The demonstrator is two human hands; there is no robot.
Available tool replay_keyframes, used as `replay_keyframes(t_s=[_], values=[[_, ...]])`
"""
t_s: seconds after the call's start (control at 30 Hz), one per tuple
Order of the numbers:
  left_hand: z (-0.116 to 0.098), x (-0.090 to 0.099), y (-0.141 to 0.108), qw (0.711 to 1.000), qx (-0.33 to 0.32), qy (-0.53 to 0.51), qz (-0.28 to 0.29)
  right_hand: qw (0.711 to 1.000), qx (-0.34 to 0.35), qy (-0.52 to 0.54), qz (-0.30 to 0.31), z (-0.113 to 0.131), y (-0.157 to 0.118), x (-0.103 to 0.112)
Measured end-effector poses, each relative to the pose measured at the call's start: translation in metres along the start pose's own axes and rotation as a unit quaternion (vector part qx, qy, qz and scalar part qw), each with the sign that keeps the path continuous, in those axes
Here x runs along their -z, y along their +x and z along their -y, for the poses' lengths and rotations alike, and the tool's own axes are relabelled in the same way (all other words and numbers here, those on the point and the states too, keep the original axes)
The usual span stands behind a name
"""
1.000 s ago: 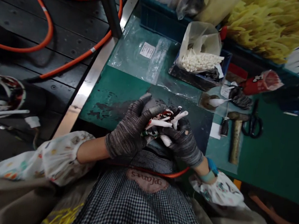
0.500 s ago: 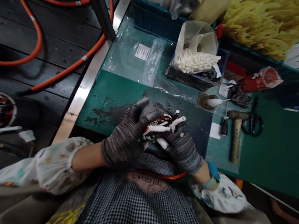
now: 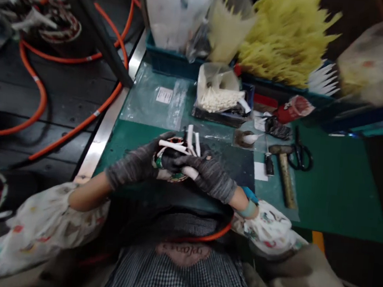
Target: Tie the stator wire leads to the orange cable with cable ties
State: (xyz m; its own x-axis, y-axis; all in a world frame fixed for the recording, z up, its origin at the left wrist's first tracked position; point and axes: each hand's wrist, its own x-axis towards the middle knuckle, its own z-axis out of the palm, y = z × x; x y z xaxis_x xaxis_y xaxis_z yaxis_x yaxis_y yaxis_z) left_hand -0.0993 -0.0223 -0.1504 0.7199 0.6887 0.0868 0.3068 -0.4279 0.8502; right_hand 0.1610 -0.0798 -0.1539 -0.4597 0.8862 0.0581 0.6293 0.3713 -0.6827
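Head view: my gray-gloved left hand (image 3: 131,165) and right hand (image 3: 210,176) now clench a red-and-white wire bundle with white plastic sleeves (image 3: 174,147), turned sleeves-upward between them.

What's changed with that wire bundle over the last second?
The wire bundle has turned: its white sleeves, pointing right before, now point mostly away from the person. The left hand and right hand keep hold; nothing was let go. The hammer and scissors stayed put.

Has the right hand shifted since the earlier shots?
Yes: the gloved right hand now sits farther from the white paper slip, having moved toward the person's left.
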Motion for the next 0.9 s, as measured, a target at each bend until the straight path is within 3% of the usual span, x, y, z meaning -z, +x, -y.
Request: replay_keyframes(t_s=[0.03, 0.1, 0.13, 0.23, 0.3, 0.37, 0.43, 0.5, 0.6, 0.73, 0.83, 0.9], values=[[0.001, 0.004, -0.002, 0.996, 0.011, 0.078, -0.035, 1.000, -0.001, 0.004, -0.004, -0.001, 0.008, -0.001], [-0.003, 0.006, -0.008, 0.953, 0.017, 0.261, -0.151, 0.999, -0.014, -0.010, -0.028, -0.005, 0.019, -0.006], [-0.009, 0.005, -0.010, 0.932, -0.001, 0.321, -0.165, 0.999, -0.014, -0.017, -0.044, -0.007, 0.023, -0.008], [-0.029, -0.003, -0.011, 0.918, -0.080, 0.383, -0.060, 0.994, 0.017, -0.020, -0.105, -0.019, 0.025, -0.001], [-0.042, -0.008, -0.008, 0.915, -0.107, 0.388, -0.003, 0.980, 0.007, -0.068, -0.185, -0.032, 0.024, 0.020], [-0.050, -0.013, -0.007, 0.905, -0.110, 0.411, -0.007, 0.945, -0.055, -0.154, -0.284, -0.051, 0.026, 0.049], [-0.054, -0.020, -0.011, 0.885, -0.114, 0.451, -0.026, 0.910, -0.111, -0.215, -0.338, -0.069, 0.032, 0.076], [-0.057, -0.028, -0.021, 0.854, -0.130, 0.500, -0.054, 0.897, -0.140, -0.242, -0.341, -0.084, 0.040, 0.096], [-0.058, -0.031, -0.036, 0.818, -0.168, 0.543, -0.092, 0.895, -0.167, -0.281, -0.304, -0.095, 0.055, 0.107], [-0.050, -0.020, -0.040, 0.829, -0.191, 0.521, -0.074, 0.900, -0.172, -0.294, -0.273, -0.091, 0.066, 0.106], [-0.036, -0.018, -0.037, 0.850, -0.189, 0.487, -0.073, 0.922, -0.109, -0.212, -0.305, -0.086, 0.062, 0.108], [-0.029, -0.027, -0.037, 0.862, -0.174, 0.465, -0.105, 0.934, -0.066, -0.138, -0.323, -0.079, 0.052, 0.111]])
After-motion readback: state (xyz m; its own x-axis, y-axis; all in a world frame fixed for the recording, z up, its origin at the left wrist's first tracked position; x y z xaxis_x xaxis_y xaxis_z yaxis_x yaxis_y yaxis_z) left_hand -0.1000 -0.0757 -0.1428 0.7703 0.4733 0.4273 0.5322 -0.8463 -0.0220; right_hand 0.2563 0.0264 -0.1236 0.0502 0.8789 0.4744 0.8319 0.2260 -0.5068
